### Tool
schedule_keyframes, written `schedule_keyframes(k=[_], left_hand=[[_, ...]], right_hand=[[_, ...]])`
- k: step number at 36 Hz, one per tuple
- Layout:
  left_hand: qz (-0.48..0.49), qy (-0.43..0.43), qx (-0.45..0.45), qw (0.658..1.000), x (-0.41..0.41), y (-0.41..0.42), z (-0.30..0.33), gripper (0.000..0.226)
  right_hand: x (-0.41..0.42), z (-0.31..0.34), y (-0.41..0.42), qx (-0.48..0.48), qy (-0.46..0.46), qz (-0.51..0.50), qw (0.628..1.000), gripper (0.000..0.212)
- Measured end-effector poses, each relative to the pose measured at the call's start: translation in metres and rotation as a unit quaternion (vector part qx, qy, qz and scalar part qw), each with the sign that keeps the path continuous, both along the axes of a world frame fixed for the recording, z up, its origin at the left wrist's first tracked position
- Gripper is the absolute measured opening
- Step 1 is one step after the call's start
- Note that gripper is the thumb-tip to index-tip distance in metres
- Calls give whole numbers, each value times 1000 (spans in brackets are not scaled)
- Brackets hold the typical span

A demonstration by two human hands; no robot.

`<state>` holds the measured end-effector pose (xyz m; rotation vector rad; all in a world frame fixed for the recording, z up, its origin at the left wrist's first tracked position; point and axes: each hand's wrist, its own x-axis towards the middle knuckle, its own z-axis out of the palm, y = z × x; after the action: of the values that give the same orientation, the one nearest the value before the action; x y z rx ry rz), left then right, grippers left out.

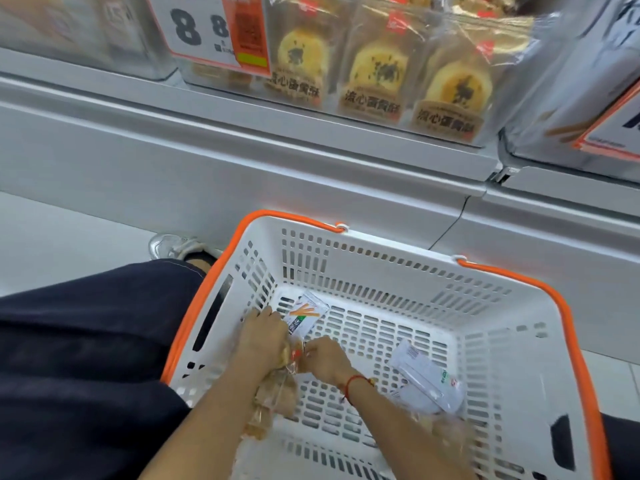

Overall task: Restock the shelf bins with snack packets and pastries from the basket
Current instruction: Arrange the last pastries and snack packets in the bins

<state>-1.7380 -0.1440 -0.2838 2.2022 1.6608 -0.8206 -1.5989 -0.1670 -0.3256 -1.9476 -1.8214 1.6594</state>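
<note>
Both hands down in the basket [388,251], close together near its left wall. Left hand [263,336] curled around clear-wrapped pastries [277,393], fingertips also on a white stick-snack packet [304,315] lying toward the far-left corner of the floor. Right hand [325,356], red cord at the wrist, pinching the same wrapper bundle, probably gathering several at once to save trips. Exact finger hold blurred. Another white packet [427,382] flat near the right wall, more pastry wrappers by the near edge. Above, egg-yolk pastries [377,71] upright in the clear shelf bin [498,64], labels facing out for shoppers. Basket set right against the shelf base, likely for a short reach.
</note>
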Motion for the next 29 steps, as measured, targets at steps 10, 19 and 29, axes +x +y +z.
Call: schedule_keyframes(k=[10, 19, 29], left_hand=[[189, -251, -91, 945, 15, 33, 39, 29], [102, -218, -240, 941, 20, 88, 162, 59], [88, -379, -223, 894, -14, 90, 292, 50]], right_hand=[[53, 70, 44, 37, 102, -35, 993, 22], [84, 195, 86, 101, 142, -21, 985, 9], [74, 309, 98, 163, 254, -52, 952, 10]])
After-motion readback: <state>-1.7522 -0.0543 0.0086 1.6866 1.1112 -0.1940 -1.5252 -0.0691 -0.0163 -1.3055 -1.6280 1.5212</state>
